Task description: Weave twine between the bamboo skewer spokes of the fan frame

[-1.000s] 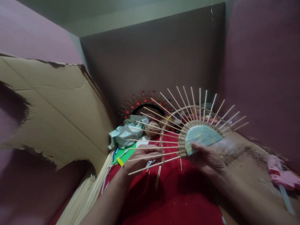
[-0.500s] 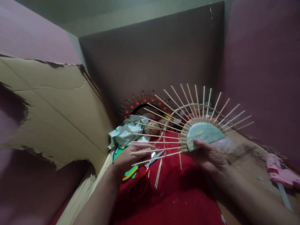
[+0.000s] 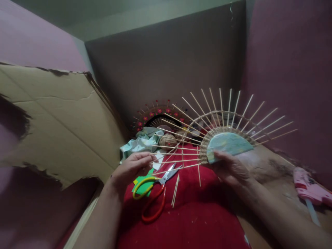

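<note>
Light-looking fan (image 3: 228, 140), snappable sticks (image 3: 221, 100)

Our right grip (image 3: 230, 170) pinches the fan's padded base (image 3: 232, 144), probably its sturdiest hold; slim sticks radiate beyond. Our left grip (image 3: 136, 166) curls by the leftmost; we cannot tell whether it pinches anything

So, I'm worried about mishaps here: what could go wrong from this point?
The scissors lie slightly open near the left hand, so a careless reach might cause a nick. The thin sticks jut outward, so one might snap or poke if bumped. The right hand holds the pale green half-disc near one corner, so it could twist under a pull.
</note>
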### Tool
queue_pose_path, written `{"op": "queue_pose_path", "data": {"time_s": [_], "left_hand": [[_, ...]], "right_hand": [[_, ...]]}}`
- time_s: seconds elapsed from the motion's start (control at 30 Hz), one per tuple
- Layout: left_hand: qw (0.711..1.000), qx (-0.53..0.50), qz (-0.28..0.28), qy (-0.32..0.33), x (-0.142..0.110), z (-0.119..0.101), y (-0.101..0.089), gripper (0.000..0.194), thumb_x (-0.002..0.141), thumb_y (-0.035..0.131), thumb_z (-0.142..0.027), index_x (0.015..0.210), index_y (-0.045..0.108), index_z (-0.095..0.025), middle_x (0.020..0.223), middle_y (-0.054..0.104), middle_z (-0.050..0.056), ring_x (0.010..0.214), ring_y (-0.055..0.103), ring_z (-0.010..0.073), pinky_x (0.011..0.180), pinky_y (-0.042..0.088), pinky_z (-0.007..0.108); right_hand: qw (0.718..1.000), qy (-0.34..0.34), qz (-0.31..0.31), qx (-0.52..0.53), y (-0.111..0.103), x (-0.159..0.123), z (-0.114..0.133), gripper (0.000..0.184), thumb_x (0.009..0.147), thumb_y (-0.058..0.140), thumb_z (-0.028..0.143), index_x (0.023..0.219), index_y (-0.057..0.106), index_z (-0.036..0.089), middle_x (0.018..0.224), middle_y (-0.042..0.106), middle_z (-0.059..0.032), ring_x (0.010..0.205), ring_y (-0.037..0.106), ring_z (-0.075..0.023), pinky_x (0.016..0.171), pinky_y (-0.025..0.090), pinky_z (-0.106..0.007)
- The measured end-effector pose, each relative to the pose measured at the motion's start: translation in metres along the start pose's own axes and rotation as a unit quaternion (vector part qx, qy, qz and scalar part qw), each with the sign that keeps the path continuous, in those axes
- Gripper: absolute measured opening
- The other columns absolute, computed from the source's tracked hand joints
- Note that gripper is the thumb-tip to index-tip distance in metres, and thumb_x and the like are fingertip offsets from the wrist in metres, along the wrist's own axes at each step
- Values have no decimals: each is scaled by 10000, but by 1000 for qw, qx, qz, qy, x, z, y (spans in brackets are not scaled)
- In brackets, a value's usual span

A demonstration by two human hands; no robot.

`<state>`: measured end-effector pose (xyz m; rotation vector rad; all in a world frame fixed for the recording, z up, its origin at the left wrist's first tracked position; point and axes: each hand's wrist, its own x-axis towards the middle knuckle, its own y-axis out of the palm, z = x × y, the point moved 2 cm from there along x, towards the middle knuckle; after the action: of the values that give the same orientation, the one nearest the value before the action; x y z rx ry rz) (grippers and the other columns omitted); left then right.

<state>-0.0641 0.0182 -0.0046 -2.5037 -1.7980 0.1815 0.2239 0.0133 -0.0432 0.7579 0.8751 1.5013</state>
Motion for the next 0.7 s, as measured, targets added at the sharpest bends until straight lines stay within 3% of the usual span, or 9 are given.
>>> {"op": "queue_pose_path", "data": {"time_s": [0.27, 0.4, 0.57, 0.7], "left_hand": [[980, 200, -22, -3, -3, -9, -4, 334, 728, 637, -365, 968, 625, -132, 566, 518, -24, 469, 393, 64, 442, 267, 201], [958, 280, -55, 44, 2, -11, 2, 258, 734, 624, -343, 865, 641, -122, 554, 506, -28, 513, 444, 80, 486, 329, 209], [970, 243, -6, 12, -3, -15, 11, 354, 737, 622, -337, 1028, 609, -135, 561, 528, -32, 464, 414, 67, 432, 305, 196], [976, 213, 15, -41, -9, -17, 2, 465, 727, 642, -355, 1138, 563, -152, 519, 518, -46, 390, 352, 47, 368, 239, 179]], "right_hand": [[999, -32, 14, -30, -3, 4, -6, 267, 583, 723, 66, 804, 660, 202, 704, 667, 30, 645, 613, -135, 686, 567, -383], [998, -42, 17, -46, -2, 3, -10, 240, 596, 726, 82, 802, 663, 188, 740, 673, 10, 679, 618, -141, 695, 568, -387], [998, -49, 10, -35, 0, 0, -11, 213, 616, 716, 78, 795, 663, 181, 743, 676, 7, 680, 619, -133, 696, 571, -389], [999, -38, 11, -18, 1, -2, -12, 228, 611, 714, 61, 798, 661, 180, 720, 676, 12, 653, 618, -125, 682, 577, -380]]}}
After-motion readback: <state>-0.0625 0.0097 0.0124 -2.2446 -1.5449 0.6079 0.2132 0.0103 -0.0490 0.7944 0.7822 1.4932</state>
